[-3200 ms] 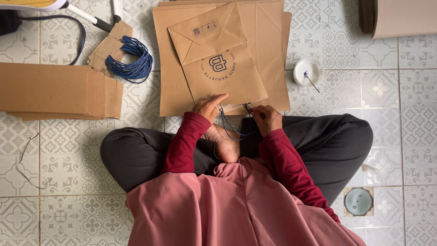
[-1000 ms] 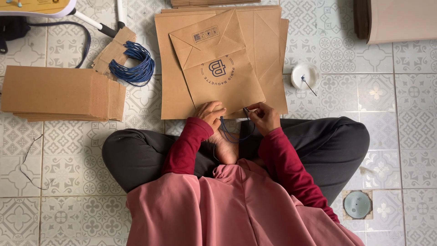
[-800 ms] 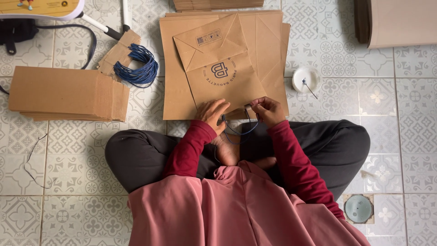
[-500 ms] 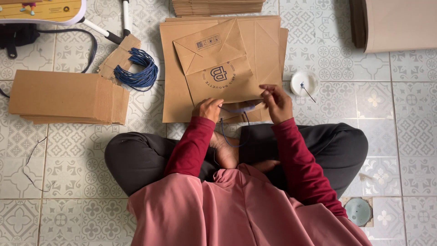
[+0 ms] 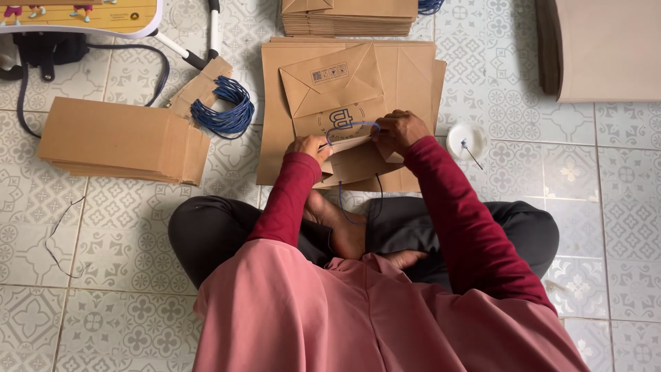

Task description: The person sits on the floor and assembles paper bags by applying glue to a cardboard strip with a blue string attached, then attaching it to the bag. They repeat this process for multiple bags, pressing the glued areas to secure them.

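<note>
Left hand (image 5: pixel 308 146) pinches the top edge of the brown paper bag (image 5: pixel 344 131) lying on the floor tiles, right hand (image 5: pixel 398 131) grips the blue cord (image 5: pixel 351 126) arched across it; handle looks part-threaded, ends loose.

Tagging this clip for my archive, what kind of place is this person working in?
Probably a home floor used for handwork: patterned floor tiles, stacks of flat brown paper bags and a bundle of blue cord.
</note>
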